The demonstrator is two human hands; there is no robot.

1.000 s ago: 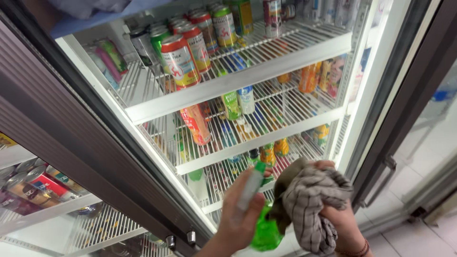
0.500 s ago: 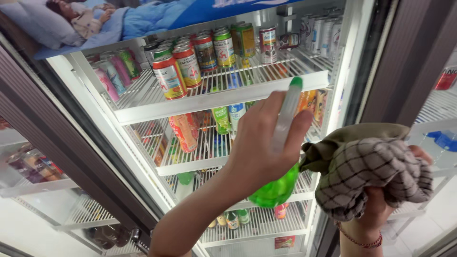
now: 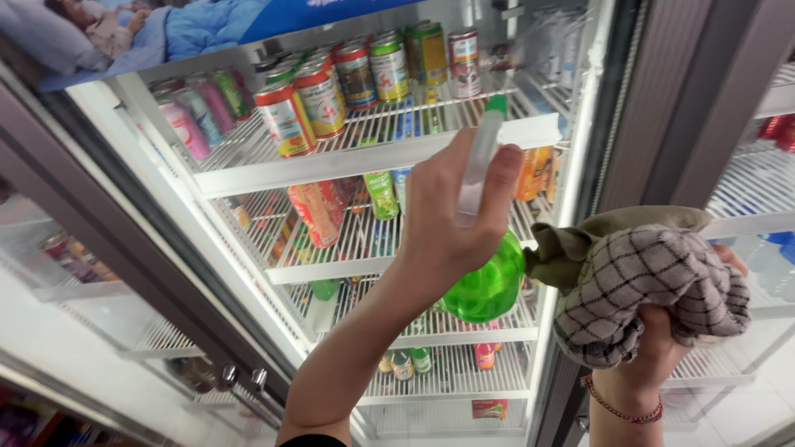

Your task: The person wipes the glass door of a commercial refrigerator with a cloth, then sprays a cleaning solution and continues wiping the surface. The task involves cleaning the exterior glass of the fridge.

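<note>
Head view, looking up into a glass-door drinks fridge (image 3: 580, 132). Left hand (image 3: 451, 211), centre of frame, is raised w/ fingers wrapped tight round the white neck of a spray bottle (image 3: 484, 248); forefinger lies along the trigger part, thumb side hidden behind the neck. Bottle has a round translucent green body hanging below the hand and a green tip at the top, pointed up and far toward the top shelf (image 3: 373, 157). Right hand (image 3: 662, 339), near right, grips a bunched cloth (image 3: 642, 281), grey-brown w/ a dark check pattern on one face and plain olive on the other; fingers closed into the folds from below, only fingertips show at the right edge. Cloth sits just right of the bottle's green body, approx. touching it; cannot tell for sure. A red braided wristband (image 3: 621, 406) circles the right wrist. Top shelf carries rows of cans (image 3: 331, 91) in red, green, pink and orange, standing upright. Shelf below holds plastic bottles (image 3: 348, 207), some leaning. Lower wire shelves hold small bottles (image 3: 414, 360), far from both hands. Left, a closed glass door (image 3: 99, 290) w/ metal knobs (image 3: 240, 377) at its edge; further shelves show behind the glass at far right.
</note>
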